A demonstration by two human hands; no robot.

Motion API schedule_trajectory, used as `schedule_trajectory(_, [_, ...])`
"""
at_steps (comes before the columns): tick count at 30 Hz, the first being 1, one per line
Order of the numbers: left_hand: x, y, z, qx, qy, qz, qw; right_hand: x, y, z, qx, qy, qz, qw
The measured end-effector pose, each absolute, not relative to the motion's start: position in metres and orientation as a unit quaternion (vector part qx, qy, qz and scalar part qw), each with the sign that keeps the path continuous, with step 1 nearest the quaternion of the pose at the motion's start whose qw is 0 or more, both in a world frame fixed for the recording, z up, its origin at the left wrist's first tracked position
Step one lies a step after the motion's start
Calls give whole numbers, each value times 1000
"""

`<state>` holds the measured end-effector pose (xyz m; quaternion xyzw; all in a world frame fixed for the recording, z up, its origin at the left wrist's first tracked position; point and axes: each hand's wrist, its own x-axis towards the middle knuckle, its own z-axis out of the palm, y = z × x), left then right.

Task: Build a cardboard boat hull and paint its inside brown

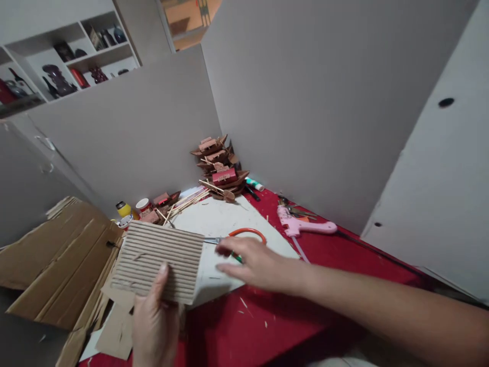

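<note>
My left hand grips a piece of corrugated cardboard by its lower edge, thumb pressed on the ribbed face, holding it above the table's left side. My right hand reaches in from the right, palm down and fingers stretched out, over the orange-handled scissors that lie on a white sheet. The fingertips touch or hover just over the scissors' handles; I cannot tell which.
A pink glue gun lies on the red table at the right. Small wooden boat models are stacked in the corner, with sticks and paint pots beside them. Flattened cardboard lies at the left. White panels wall the table.
</note>
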<state>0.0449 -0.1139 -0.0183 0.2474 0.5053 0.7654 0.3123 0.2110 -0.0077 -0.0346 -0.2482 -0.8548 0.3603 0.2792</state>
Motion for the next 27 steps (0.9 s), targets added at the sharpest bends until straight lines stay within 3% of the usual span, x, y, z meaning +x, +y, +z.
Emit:
schedule_trajectory(1, [43,-116,-16,228,506,773,307,223,0,-36,-316,-886,236,242])
schedule_trajectory(3, [42,-115,-15,204,505,779,310,240,13,-42,-384,-901,132,153])
schedule_trajectory(12, [68,-87,-21,204,437,801,355,216,49,-56,-398,-907,134,37])
schedule_trajectory(16, [67,-86,-12,217,409,816,346,205,49,-50,-405,-899,156,55])
schedule_trajectory(22, [43,-92,-1,209,384,836,330,240,7,-64,-317,-908,214,170])
schedule_trajectory(25, [34,-93,0,200,372,843,333,262,-14,-68,-237,-855,392,243])
schedule_trajectory(27, [32,-93,-2,197,368,842,341,271,-23,-71,-240,-819,468,231])
